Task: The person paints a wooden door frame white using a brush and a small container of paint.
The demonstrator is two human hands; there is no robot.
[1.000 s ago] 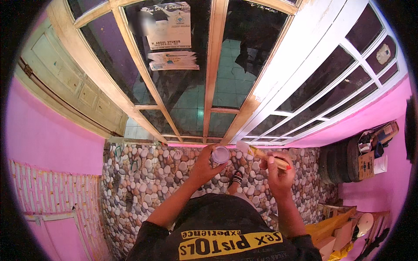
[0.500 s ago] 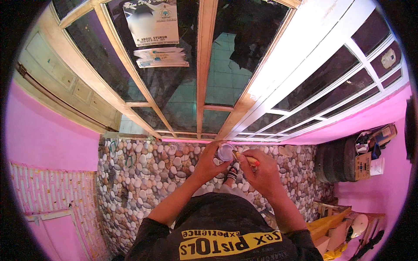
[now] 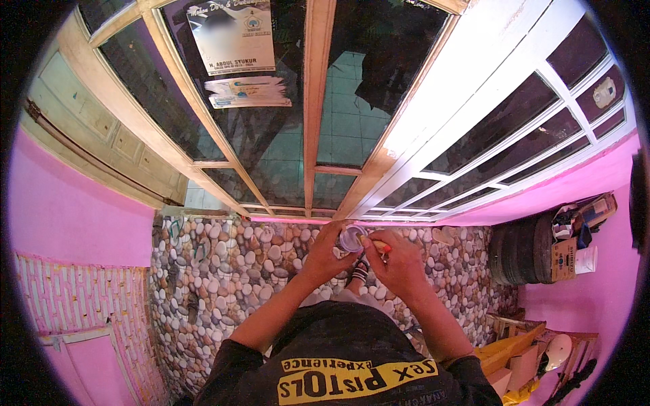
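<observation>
Whitish and round, a small cup (image 3: 352, 238) is being grasped by the curled fingers of the left hand (image 3: 328, 255) above the pebble-patterned floor (image 3: 230, 291); a red-tipped, wooden-handled paintbrush (image 3: 383, 247) is being pinched by the fingers of the right hand (image 3: 398, 266), its far end being held at the cup's mouth.

There are two bare hands, one left hand (image 3: 330, 254) and one right hand (image 3: 401, 266); one plastic cup (image 3: 351, 238) and one paintbrush (image 3: 384, 247). One poster (image 3: 230, 42) and one torn sticker (image 3: 248, 93) make two papers on the wood-framed glass; the white-framed window carries one pale sticker (image 3: 604, 92). One striped sandal (image 3: 359, 272) shows, plus two green-strapped flip-flops (image 3: 175, 231), one white tub (image 3: 586, 260) and one black T-shirt (image 3: 352, 345). The stacked tyres (image 3: 520, 252) are too dark to count.
</observation>
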